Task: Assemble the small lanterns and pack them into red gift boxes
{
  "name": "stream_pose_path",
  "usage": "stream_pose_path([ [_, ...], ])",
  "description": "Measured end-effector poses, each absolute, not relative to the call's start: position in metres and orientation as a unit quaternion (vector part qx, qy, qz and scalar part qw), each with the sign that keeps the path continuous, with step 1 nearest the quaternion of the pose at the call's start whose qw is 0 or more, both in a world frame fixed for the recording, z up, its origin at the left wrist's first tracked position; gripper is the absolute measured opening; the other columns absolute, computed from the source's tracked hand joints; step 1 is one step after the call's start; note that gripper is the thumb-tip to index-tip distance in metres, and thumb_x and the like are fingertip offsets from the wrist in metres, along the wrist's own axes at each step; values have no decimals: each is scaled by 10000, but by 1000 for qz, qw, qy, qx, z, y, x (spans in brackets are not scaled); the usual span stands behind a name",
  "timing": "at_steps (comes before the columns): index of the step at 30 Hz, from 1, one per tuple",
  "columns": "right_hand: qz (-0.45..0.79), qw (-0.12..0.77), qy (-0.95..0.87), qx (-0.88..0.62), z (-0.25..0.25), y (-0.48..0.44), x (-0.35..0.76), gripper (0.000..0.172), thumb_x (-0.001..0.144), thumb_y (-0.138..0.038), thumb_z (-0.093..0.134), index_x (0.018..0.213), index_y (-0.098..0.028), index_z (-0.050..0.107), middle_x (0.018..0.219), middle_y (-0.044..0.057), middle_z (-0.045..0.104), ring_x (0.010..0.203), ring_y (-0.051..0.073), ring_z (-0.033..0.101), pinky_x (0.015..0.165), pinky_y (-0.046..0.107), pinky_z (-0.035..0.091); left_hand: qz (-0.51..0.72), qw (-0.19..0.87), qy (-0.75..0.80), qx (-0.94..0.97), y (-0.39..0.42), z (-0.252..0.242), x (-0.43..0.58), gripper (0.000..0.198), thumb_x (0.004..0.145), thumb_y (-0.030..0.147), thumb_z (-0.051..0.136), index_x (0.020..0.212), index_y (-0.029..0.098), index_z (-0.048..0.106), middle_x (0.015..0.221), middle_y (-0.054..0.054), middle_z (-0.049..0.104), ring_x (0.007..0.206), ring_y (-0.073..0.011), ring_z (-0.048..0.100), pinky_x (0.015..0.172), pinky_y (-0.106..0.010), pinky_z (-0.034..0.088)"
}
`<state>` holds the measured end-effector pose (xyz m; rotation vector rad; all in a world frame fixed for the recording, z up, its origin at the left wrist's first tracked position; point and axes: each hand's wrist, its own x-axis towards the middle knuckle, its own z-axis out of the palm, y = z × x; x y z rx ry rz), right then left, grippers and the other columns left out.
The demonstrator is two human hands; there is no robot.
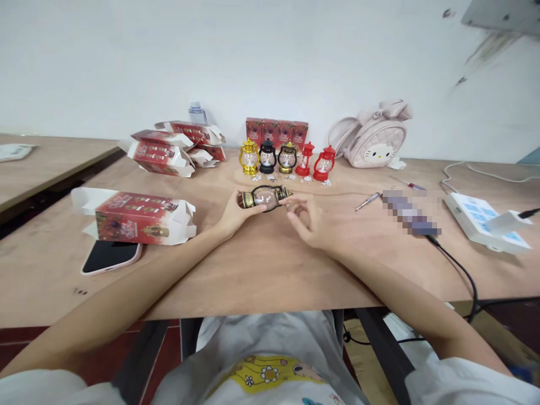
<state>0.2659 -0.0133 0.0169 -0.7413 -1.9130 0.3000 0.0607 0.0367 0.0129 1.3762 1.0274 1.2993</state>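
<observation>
Tilted onto its side, a small black-and-bronze lantern (265,199) with a clear globe is between my hands, just above or on the table. My left hand (236,215) is closed around its base, thumb along the near side. My right hand (306,218) is at the lantern's top end, the index finger reaching to the cap and the other fingers curled; whether it grips a part there is hard to see. Beyond my hands stand several small lanterns: a gold one (250,157), a black one (267,157), a black-and-gold one (287,158) and two red ones (324,164).
Red printed boxes (277,130) stand behind the lanterns. An opened box (139,216) lies at left beside a phone (112,256); more opened boxes (162,157) lie behind. At right are a pink bag (382,143), a screwdriver (415,186), a power strip (481,219) and cables.
</observation>
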Motion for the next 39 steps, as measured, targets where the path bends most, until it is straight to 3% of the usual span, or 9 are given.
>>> stream_pose_path([
  [4, -71, 338, -908, -238, 18, -27, 257, 353, 933, -215, 437, 1279, -186, 503, 1347, 149, 561, 1061, 231, 631, 880, 406, 548, 492, 437, 407, 633, 35, 13, 59, 606, 460, 366, 860, 912, 183, 500, 913, 1, 608, 911, -191, 579, 888, -351, 459],
  [10, -123, 268, -933, -208, 6, -21, 249, 393, 931, -170, 408, 1304, -88, 501, 1472, 218, 417, 1319, 285, 477, 1041, 473, 462, 486, 443, 398, 639, 36, 9, 57, 534, 589, 451, 797, 946, 172, 514, 946, -23, 637, 929, -200, 595, 886, -352, 464],
  [13, -131, 311, -923, -186, 4, -22, 248, 413, 928, -150, 412, 1339, -148, 443, 1463, 192, 439, 1302, 257, 500, 1030, 466, 475, 473, 451, 378, 656, 38, 5, 56, 570, 646, 478, 770, 1050, 167, 514, 1063, -62, 651, 1035, -230, 595, 949, -380, 453],
  [16, -112, 457, -856, -215, 6, -25, 247, 529, 918, -168, 469, 1412, -250, 300, 1525, 145, 343, 1260, 216, 533, 1002, 448, 505, 466, 449, 336, 684, 39, 3, 56, 650, 729, 501, 712, 1234, 176, 465, 1319, -111, 562, 1252, -266, 499, 1062, -404, 389],
  [20, 4, 568, -745, -349, 4, -20, 250, 724, 842, -364, 657, 1434, -221, 265, 1533, 166, 288, 1378, 275, 398, 1068, 495, 450, 411, 429, 272, 757, 35, 4, 56, 712, 811, 539, 626, 1369, 181, 367, 1467, -133, 429, 1358, -281, 403, 1107, -410, 358],
  [22, 125, 528, -749, -381, 1, -13, 253, 757, 784, -452, 713, 1398, -191, 356, 1444, 158, 442, 1332, 284, 460, 1066, 482, 453, 357, 388, 265, 808, 31, 5, 56, 673, 831, 558, 597, 1344, 172, 394, 1381, -138, 513, 1265, -286, 494, 1040, -418, 425],
  [26, 302, 441, -754, -381, -1, -5, 255, 493, 726, -469, 748, 1119, -197, 629, 1105, 65, 701, 1046, 251, 659, 968, 422, 517, 257, 250, 311, 880, 22, 9, 56, 561, 882, 588, 495, 1239, 155, 456, 1123, -129, 645, 977, -268, 631, 832, -399, 515],
  [33, 231, 534, -663, -470, 8, 3, 262, 478, 686, -452, 746, 1054, -168, 632, 1064, 99, 709, 1003, 260, 663, 970, 441, 489, 85, -111, 375, 917, 26, 29, 42, 494, 896, 429, 487, 1237, 73, 518, 1348, -219, 529, 1311, -366, 438, 1116, -528, 285],
  [39, 180, 583, -574, -546, 0, 29, 289, 485, 749, -478, 681, 1099, -159, 576, 1112, 130, 681, 1058, 270, 635, 999, 468, 461, 39, -222, 542, 810, 29, 46, 24, 450, 743, 144, 496, 1170, 31, 578, 1231, -262, 588, 1240, -428, 466, 1057, -570, 281],
])
